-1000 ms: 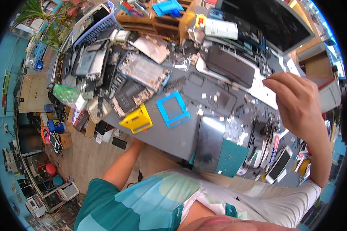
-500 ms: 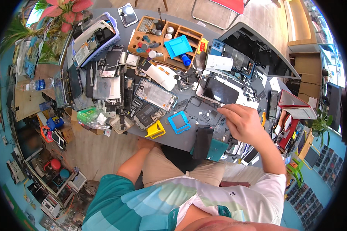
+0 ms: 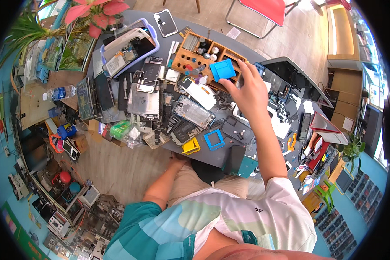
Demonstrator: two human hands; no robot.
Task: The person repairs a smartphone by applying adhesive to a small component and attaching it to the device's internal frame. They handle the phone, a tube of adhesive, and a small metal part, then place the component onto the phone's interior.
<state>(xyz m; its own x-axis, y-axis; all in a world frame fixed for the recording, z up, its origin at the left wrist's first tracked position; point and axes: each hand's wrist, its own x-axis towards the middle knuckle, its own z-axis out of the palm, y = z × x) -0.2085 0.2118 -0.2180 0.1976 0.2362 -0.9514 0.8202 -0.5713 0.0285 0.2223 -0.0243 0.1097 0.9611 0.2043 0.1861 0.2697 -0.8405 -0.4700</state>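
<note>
My right hand [image 3: 250, 93] reaches across the bench with thumb and fingers spread. Its thumb lies at the lower edge of a small blue plastic tray [image 3: 222, 69], and the fingers are by the tray's right side. This tray rests on a wooden organizer [image 3: 187, 61] with holes, slots and small bottles. Low at the bench's front edge, beside my knee, is my left hand [image 3: 176, 161]; its fingers are mostly hidden. Opened phone frames [image 3: 194, 112], a blue square frame [image 3: 214, 139] and a yellow stand [image 3: 190, 146] lie in front of the organizer.
A lilac basket [image 3: 155, 45] of phone parts stands at the back left. A monitor [image 3: 301, 78] leans at the back right. A dark phone [image 3: 235, 159] lies at the front edge, and a red folder [image 3: 327, 129] sits at the right.
My right hand has moved forward and left, from beside the dark phone to the blue tray on the organizer. The whole view has shifted; my left hand stays low by the bench edge.
</note>
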